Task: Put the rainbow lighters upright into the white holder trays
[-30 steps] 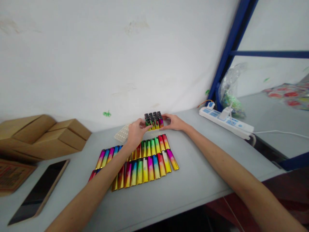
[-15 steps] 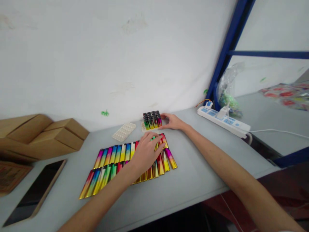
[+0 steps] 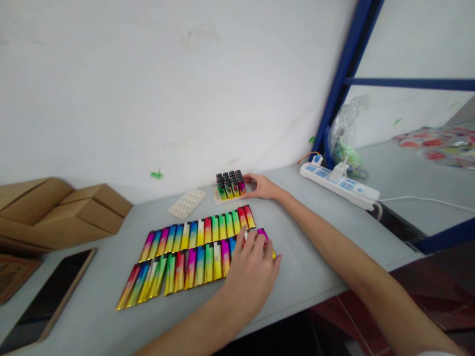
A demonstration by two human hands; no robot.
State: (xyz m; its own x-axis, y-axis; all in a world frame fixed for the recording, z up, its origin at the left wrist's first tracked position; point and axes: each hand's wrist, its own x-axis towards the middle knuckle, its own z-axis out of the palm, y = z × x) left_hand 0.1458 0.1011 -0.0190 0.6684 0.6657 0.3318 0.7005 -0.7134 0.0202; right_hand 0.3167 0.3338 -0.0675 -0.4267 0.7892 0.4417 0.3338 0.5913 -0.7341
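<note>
Two rows of cigarette lighters [image 3: 200, 264] in shiny rainbow and gold colours lie flat on the grey table. My left hand [image 3: 252, 269] rests over the right end of the front row, fingers apart on the lighters and covering several of them. A block of upright lighters with black tops [image 3: 230, 185] stands in a small white tray [image 3: 219, 200] near the wall. My right hand [image 3: 261, 188] grips the right side of this tray, thumb at its front corner and fingers behind the lighters.
A second white tray [image 3: 187, 203] lies left of the filled one. Cardboard boxes [image 3: 85, 210] and a phone [image 3: 48, 296] are at the left. On the right are a power strip [image 3: 339, 185], a plastic bag [image 3: 347, 138] and a blue metal frame [image 3: 339, 84].
My left hand has moved right and nearer, from the back row to the right end of the front row. The right hand stays at the tray. The view has shifted slightly.
</note>
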